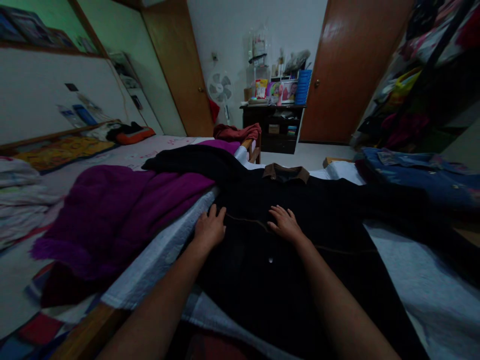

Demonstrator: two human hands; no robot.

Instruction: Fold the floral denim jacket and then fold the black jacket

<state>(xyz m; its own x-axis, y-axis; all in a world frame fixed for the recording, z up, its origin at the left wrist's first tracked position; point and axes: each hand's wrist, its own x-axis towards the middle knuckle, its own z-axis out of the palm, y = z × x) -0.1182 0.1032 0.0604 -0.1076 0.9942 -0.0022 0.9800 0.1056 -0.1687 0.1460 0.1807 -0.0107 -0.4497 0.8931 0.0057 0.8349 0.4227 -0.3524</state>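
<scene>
A black jacket (pixel 255 280) with a brown collar (pixel 287 173) lies spread out, front side up, over a pale cloth (pixel 408 275). Its sleeves reach out to both sides, the left one over a purple garment (pixel 112 215). My left hand (pixel 211 227) rests at the jacket's left edge, fingers a little apart. Near the middle of the chest my right hand (pixel 285 223) lies flat on the fabric with its fingers spread. Neither hand grips anything. One light button (pixel 270 260) shows below the brown seam line.
Folded denim clothes (pixel 420 170) sit at the right. On the left is a bed (pixel 168 145) with an orange and black garment (pixel 131 134). A wooden edge (pixel 90 330) runs at the lower left. A white fan (pixel 220 89) and a dark cabinet (pixel 272 122) stand at the back.
</scene>
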